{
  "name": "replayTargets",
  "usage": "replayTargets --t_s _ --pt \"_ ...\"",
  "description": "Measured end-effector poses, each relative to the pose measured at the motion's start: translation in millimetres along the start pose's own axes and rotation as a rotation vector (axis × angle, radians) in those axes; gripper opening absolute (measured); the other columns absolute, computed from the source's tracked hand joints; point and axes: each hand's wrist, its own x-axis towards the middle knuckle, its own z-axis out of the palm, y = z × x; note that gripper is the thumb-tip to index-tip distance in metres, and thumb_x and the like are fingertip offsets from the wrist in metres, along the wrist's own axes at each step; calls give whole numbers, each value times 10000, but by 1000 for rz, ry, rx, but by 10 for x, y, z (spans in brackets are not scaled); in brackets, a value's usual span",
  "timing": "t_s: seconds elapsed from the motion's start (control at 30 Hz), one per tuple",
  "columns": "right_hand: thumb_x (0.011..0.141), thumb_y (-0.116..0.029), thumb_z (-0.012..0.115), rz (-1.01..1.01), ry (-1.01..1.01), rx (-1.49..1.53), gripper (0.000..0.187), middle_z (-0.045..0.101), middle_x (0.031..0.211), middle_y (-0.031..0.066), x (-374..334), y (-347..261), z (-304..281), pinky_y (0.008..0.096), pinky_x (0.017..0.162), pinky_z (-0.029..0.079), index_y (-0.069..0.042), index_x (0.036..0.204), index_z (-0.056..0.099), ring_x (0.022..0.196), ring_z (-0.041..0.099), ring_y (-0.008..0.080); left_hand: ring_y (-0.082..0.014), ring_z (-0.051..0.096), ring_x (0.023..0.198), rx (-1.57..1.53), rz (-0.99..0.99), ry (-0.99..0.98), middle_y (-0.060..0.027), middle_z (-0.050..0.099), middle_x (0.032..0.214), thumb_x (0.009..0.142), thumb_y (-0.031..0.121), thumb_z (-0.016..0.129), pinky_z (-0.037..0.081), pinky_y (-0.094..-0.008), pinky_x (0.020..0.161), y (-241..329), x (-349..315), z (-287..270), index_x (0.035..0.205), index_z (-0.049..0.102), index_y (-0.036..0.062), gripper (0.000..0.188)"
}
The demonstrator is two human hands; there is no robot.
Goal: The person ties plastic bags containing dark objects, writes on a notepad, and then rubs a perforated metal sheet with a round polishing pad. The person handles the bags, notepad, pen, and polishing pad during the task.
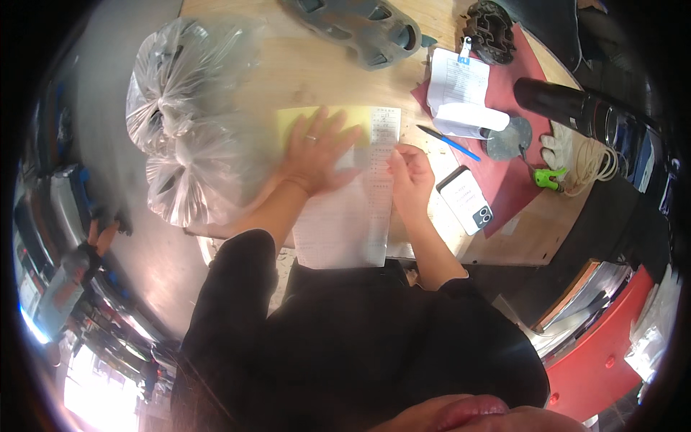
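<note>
A long white printed sheet (338, 230) lies in front of me, its near end reaching over the table's front edge. Toward its far end is a yellow sheet (289, 124), and a column of printed boxes runs down the right side. My left hand (317, 151), fingers spread, is flat over the yellow part; a ring shows on one finger. At the sheet's right edge my right hand (412, 169) is closed, thumb and fingertips pinching the margin. Right of that hand are a blue pen (448, 142) and a phone (466, 201) with a white back.
Two tied clear plastic bags (191, 173) stand on the left. A grey moulded part (360, 32) lies at the far side. To the right are a clipped paper pad (458, 83), a black bottle (558, 104), a green clip (548, 178), coiled cord (594, 169) and a red stool (604, 360).
</note>
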Motion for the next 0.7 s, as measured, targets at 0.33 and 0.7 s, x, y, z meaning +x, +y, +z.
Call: replayTargets --t_s 0.33,0.7 --pt "744 53 578 -898 -150 -754 291 644 1042 155 877 -196 189 438 821 498 -48 1006 651 966 602 365 -295 189 1471 2 -19 -53 -29 282 1571 787 638 590 76 -549 1171 28 5 -108 1455 405 313 765" --pt "761 28 640 -1033 -449 -904 260 648 1028 79 1100 -450 117 373 802 529 -103 979 697 953 622 299 -275 207 1466 -35 -7 6 -19 312 1557 765 620 618 88 -528 1173 9 -22 -78 1431 440 308 757"
